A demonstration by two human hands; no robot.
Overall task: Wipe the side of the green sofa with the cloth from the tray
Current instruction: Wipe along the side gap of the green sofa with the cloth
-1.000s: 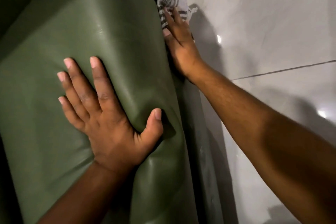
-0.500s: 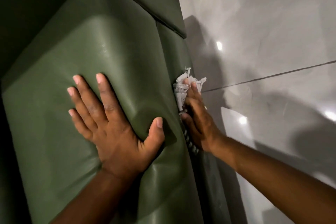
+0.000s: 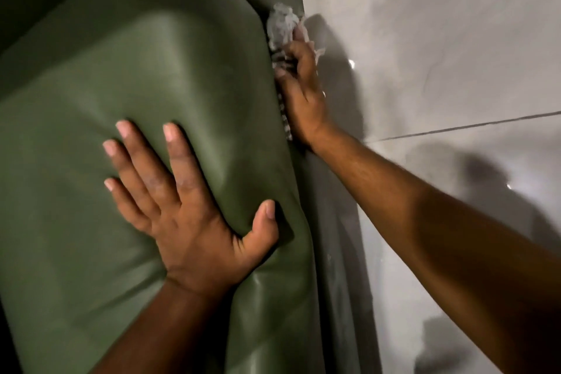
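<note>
The left hand (image 3: 188,206) lies flat, fingers spread, on the green sofa (image 3: 136,76); the right hand (image 3: 303,91), arm outstretched, presses the crumpled cloth (image 3: 280,26) against the sofa's side, fingers closed around it.

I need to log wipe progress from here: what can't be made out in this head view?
- Sofa side panel: seen edge-on, mostly hidden behind the cushion edge and the right hand; how clean it is can't be judged.
- Cloth: partly covered by the right hand's grip and motion-blurred; its pattern is unclear.
- Tray: not in frame.
- Left hand: palm flat on the cushion; what is beneath is hidden.
- Sofa base and floor contact: in shadow.
</note>
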